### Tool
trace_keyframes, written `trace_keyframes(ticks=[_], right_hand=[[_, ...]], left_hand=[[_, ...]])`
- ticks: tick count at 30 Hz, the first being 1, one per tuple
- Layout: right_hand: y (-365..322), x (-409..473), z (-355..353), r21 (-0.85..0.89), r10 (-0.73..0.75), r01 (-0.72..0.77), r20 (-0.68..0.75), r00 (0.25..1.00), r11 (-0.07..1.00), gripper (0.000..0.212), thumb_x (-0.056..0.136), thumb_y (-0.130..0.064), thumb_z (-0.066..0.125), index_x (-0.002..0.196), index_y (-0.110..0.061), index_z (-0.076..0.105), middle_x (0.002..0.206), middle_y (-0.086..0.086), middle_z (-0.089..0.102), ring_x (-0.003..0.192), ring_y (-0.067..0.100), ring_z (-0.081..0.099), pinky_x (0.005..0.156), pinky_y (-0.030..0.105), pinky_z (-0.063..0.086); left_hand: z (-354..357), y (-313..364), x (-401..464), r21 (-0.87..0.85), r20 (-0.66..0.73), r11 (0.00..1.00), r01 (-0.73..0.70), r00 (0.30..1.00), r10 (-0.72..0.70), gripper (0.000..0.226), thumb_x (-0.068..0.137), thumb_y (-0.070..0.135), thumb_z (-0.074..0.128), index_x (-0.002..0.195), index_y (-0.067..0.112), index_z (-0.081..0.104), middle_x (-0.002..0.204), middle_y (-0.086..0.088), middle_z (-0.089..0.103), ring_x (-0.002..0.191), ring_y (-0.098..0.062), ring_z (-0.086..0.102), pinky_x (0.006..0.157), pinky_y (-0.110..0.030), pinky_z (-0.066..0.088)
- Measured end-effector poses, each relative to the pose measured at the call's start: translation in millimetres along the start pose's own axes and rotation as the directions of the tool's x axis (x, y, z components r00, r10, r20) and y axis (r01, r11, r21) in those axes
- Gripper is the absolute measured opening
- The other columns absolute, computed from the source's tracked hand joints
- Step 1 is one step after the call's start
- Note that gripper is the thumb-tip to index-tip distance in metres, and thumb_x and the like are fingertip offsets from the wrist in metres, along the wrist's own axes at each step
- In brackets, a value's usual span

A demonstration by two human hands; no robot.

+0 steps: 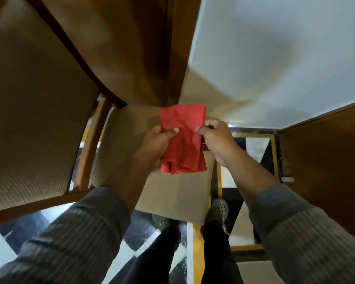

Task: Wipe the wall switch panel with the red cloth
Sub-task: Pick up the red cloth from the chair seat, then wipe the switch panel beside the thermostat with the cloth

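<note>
- Two feet in perforated shoes [218, 210] stand on the black, white and yellow patterned floor [252, 146], hemmed by a wooden panel [324, 160] on the right.
- Both hands hold the red cloth [182, 138] folded, above the chair seat [172, 193].
- Left hand [158, 142] wraps the cloth's left edge, thumb pressed on its front.
- Right hand [215, 136] pinches the right edge between thumb and curled fingers.
- Chair back [29, 119] crowds the left; a pale wall [275, 58] rises beyond.
</note>
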State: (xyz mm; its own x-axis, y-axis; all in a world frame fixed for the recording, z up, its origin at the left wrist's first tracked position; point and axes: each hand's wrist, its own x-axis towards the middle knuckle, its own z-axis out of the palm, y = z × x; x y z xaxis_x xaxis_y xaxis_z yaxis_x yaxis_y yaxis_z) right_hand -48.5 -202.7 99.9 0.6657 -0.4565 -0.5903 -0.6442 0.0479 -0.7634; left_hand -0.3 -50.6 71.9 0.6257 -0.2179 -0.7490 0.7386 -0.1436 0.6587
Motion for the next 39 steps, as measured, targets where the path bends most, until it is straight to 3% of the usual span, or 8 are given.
trace_keyframes(ticks=[3,9,13,19,24,29,35,39], right_hand=[[-50.5,-32.2,-38.4,0.068,-0.091,0.093,-0.043,0.995,0.993,0.021,0.092,-0.011,0.059,0.073,-0.016,0.057,0.075,0.009,0.060,0.072,0.023,0.057,0.066,0.037,0.045],[-133.6,-98.5,-108.8,0.280,-0.192,0.213,-0.100,0.976,0.936,0.020,0.081,-0.022,0.055,0.063,-0.026,0.065,0.068,-0.003,0.069,0.068,0.020,0.065,0.064,0.034,0.053],[-177.4,-136.8,-161.0,0.356,-0.320,0.364,-0.178,0.931,0.860,0.011,0.088,-0.010,0.051,0.083,-0.015,0.060,0.076,0.005,0.062,0.069,0.020,0.060,0.062,0.031,0.049],[-222.2,-179.5,-222.1,0.354,-0.439,0.541,-0.331,0.836,0.763,0.026,0.088,-0.005,0.051,0.067,-0.020,0.051,0.062,-0.006,0.052,0.057,0.011,0.048,0.057,0.027,0.039],[-239.1,-198.3,-255.1,0.297,-0.490,0.627,-0.423,0.762,0.720,0.024,0.086,-0.009,0.053,0.066,-0.022,0.054,0.058,-0.010,0.055,0.055,0.009,0.051,0.056,0.024,0.041],[-243.6,-206.6,-283.5,0.256,-0.515,0.694,-0.511,0.688,0.673,0.008,0.072,-0.020,0.054,0.078,-0.020,0.058,0.077,0.004,0.058,0.070,0.019,0.052,0.065,0.033,0.043],[-262.1,-188.3,-350.9,0.057,-0.623,0.814,-0.614,0.485,0.578,0.032,0.087,-0.004,0.050,0.096,-0.033,0.058,0.072,-0.003,0.064,0.056,0.010,0.054,0.053,0.026,0.043],[-288.0,-161.1,-414.5,-0.184,-0.734,0.848,-0.611,0.297,0.497,0.052,0.090,-0.001,0.052,0.102,-0.052,0.047,0.094,-0.011,0.068,0.076,0.003,0.064,0.061,0.008,0.045]], left_hand=[[26.8,44.0,-33.7,-0.040,0.059,0.997,-0.062,0.996,0.065,0.007,0.095,0.018,0.067,0.102,0.018,0.070,0.097,-0.003,0.077,0.091,-0.022,0.071,0.094,-0.045,0.059],[81.3,126.5,-108.0,-0.190,0.221,0.974,-0.123,0.961,0.165,0.017,0.090,0.033,0.063,0.103,0.023,0.068,0.097,-0.001,0.078,0.090,-0.022,0.073,0.080,-0.037,0.056],[125.3,180.5,-161.9,-0.243,0.359,0.946,-0.213,0.887,0.292,0.038,0.079,0.036,0.067,0.112,0.020,0.069,0.089,-0.003,0.081,0.084,-0.024,0.077,0.073,-0.037,0.060],[176.6,235.4,-214.0,-0.193,0.286,0.831,-0.522,0.780,0.557,0.019,0.092,0.025,0.069,0.109,0.023,0.064,0.110,-0.003,0.075,0.107,-0.026,0.070,0.087,-0.042,0.058],[202.5,264.6,-245.9,-0.102,0.234,0.713,-0.693,0.680,0.695,0.032,0.096,0.022,0.066,0.127,0.022,0.059,0.116,0.000,0.072,0.109,-0.020,0.068,0.096,-0.041,0.057],[232.6,278.9,-269.0,-0.083,0.272,0.651,-0.755,0.611,0.744,0.038,0.096,0.014,0.066,0.131,0.020,0.057,0.114,-0.001,0.074,0.105,-0.019,0.071,0.093,-0.038,0.058],[298.8,303.1,-283.5,-0.062,0.321,0.591,-0.804,0.545,0.775,0.030,0.094,0.017,0.069,0.124,0.020,0.064,0.115,-0.001,0.074,0.105,-0.020,0.071,0.088,-0.037,0.059],[357.8,333.8,-285.9,-0.013,0.286,0.500,-0.866,0.476,0.832,0.026,0.092,0.015,0.072,0.116,0.021,0.063,0.113,-0.005,0.075,0.101,-0.024,0.072,0.078,-0.037,0.061]])
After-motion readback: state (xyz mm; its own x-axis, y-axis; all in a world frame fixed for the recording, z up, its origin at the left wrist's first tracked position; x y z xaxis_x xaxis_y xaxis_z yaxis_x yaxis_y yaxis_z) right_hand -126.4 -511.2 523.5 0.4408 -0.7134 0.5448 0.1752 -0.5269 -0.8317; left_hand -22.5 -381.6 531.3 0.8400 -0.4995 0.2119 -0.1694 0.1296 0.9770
